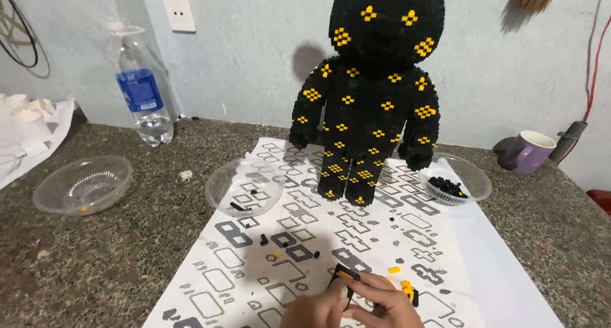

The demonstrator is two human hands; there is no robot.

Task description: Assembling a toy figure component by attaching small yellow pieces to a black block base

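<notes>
Speckled stone surface (114, 264) against a pale blue wall, with a patterned paper sheet (254, 283) spread on it. Both hands at the bottom edge: left hand (315, 312) and right hand (382, 306) together pinch a small black-and-yellow brick piece (344, 275), grip closed on it, just above the sheet. Loose yellow bricks (406, 288) lie beside the right hand. Behind stands a tall black brick figure (369, 111); clear bowls (245, 186) either side, water bottle (143, 86) and purple mug (527, 151) further off.

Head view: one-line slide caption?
Both hands press a small black-and-yellow brick piece together before a tall brick bear figure.
</notes>
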